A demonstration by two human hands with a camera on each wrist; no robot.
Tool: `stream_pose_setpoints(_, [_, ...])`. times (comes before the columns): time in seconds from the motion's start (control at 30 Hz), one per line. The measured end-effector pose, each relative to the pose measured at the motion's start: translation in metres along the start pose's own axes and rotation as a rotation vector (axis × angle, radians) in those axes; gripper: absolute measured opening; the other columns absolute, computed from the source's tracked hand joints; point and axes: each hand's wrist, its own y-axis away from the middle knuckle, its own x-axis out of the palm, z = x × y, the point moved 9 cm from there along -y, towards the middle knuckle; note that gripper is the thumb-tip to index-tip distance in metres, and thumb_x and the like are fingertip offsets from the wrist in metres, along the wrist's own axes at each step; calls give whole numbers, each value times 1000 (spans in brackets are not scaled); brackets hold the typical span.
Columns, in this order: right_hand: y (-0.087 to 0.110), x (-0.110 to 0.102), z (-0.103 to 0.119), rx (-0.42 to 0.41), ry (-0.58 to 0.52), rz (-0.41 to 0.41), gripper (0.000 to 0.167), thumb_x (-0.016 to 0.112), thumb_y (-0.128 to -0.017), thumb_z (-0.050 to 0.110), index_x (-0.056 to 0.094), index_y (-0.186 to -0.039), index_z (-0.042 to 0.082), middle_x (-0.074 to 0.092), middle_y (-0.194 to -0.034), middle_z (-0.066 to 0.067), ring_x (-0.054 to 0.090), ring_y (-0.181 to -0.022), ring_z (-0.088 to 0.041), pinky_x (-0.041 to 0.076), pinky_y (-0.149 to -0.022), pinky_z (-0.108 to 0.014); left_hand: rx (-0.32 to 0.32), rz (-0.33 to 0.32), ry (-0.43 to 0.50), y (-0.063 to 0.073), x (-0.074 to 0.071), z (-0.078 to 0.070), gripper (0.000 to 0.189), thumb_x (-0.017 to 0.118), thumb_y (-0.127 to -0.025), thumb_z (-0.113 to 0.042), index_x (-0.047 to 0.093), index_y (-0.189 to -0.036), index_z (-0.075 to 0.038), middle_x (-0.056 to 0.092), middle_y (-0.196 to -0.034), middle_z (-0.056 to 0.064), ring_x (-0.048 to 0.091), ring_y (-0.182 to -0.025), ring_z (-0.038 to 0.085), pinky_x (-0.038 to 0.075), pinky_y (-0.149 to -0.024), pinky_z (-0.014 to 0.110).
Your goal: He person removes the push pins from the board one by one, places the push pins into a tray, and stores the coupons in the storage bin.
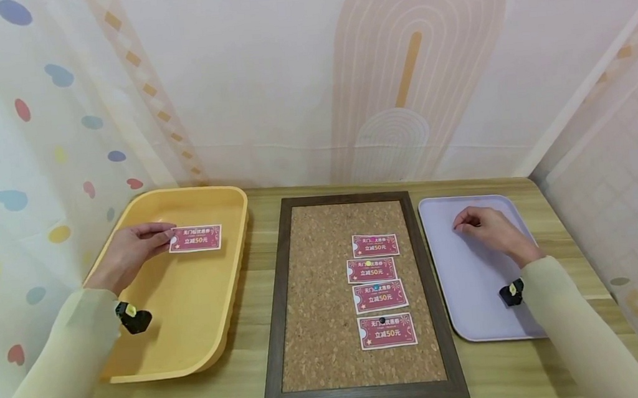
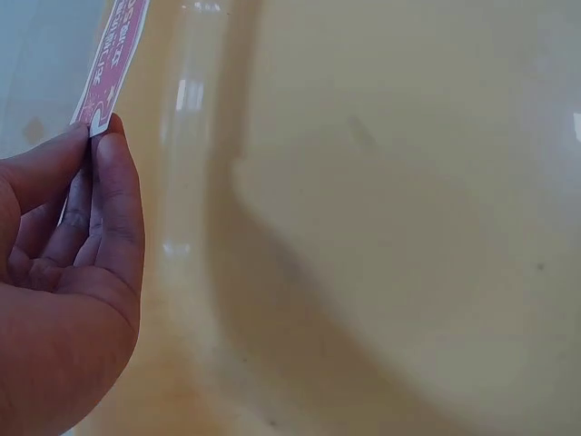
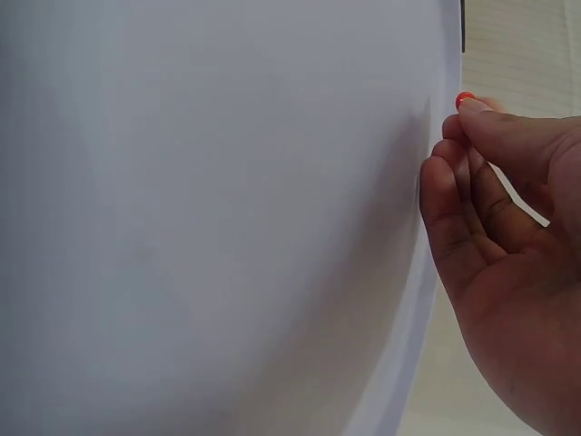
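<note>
My left hand (image 1: 134, 248) pinches one end of a red paper coupon (image 1: 195, 239) between thumb and fingers, over the yellow bin. In the left wrist view the coupon (image 2: 113, 59) stands up from the fingertips. Over the lilac tray, my right hand (image 1: 487, 229) pinches a small red pushpin (image 3: 464, 100) whose round head shows in the right wrist view; its point is hidden by the fingers. Between the hands lies a framed cork board (image 1: 321, 299). A column of several like coupons (image 1: 387, 331) runs down its right half, each with a coloured pin, the lowest black (image 1: 382, 320).
The yellow bin (image 1: 221, 288) with raised walls stands left of the board. To the right, the shallow lilac tray (image 1: 462, 300) sits beside the board's dark frame (image 1: 363, 397). All rest on a wooden table (image 1: 256, 329), with patterned curtains (image 1: 266, 103) behind and at the sides.
</note>
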Motion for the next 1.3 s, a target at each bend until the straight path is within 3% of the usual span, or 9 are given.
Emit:
stream_pose_setpoints(0.1, [-1, 2, 0, 13, 10, 11, 5, 68, -99, 4, 71, -96, 1, 70, -94, -10, 58, -87, -20, 46, -76, -24, 6, 16, -13, -1, 0, 4, 23, 59, -104, -3, 76, -104, -19, 73, -98, -14, 69, -90, 0, 56, -81, 19])
stream_pose_setpoints(0.2, [-3, 4, -2, 22, 22, 25, 5, 68, -99, 4, 71, -97, 1, 70, -94, -10, 58, -87, -19, 46, -75, -25, 0, 9, -68, -2, -2, 9, 20, 59, -105, -6, 71, -121, -4, 72, -99, -16, 68, -92, -1, 56, -82, 19])
stream_pose_setpoints(0.3, [-5, 6, -3, 30, 26, 40, 5, 68, -99, 4, 71, -97, 1, 70, -95, -10, 57, -87, -19, 46, -75, -25, -13, -4, -173, -4, -6, 15, 40, 60, -106, -12, 56, -137, 13, 69, -98, -22, 65, -92, -5, 56, -82, 18])
stream_pose_setpoints(0.4, [-5, 6, -5, 32, 26, 47, 6, 68, -99, 5, 72, -97, 1, 71, -95, -10, 57, -87, -19, 46, -76, -25, -27, -14, -242, -6, -9, 20, 52, 60, -106, -16, 46, -142, 19, 66, -97, -26, 63, -91, -7, 55, -81, 16])
stream_pose_setpoints(0.6, [-5, 7, -5, 26, 32, 47, 5, 69, -99, 4, 72, -95, 2, 72, -94, -9, 59, -88, -20, 46, -77, -25, -71, -15, -220, -8, -12, 28, 45, 60, -106, -14, 53, -138, 16, 69, -93, -23, 66, -88, -4, 56, -80, 19])
stream_pose_setpoints(0.9, [-8, 8, -3, 31, 54, 51, 5, 68, -99, 4, 73, -97, 2, 72, -97, -10, 60, -91, -22, 48, -82, -33, -112, -13, -281, -11, -19, 37, 52, 62, -105, -18, 49, -142, 17, 67, -93, -20, 66, -86, -1, 57, -80, 21])
stream_pose_setpoints(1.17, [-8, 8, -3, 42, 55, 56, 6, 67, -97, 0, 73, -98, 0, 72, -96, -11, 60, -91, -23, 48, -82, -36, -80, -15, -416, -10, -17, 28, 50, 65, -104, -20, 54, -138, 15, 70, -106, -8, 66, -87, 0, 57, -80, 20])
stream_pose_setpoints(1.3, [-6, 8, -1, 33, 62, 61, 6, 67, -97, 0, 73, -99, 0, 72, -97, -11, 62, -93, -25, 49, -84, -39, -59, -27, -542, -8, -18, 21, 49, 65, -104, -24, 57, -137, 11, 70, -114, 0, 64, -85, 4, 54, -77, 20])
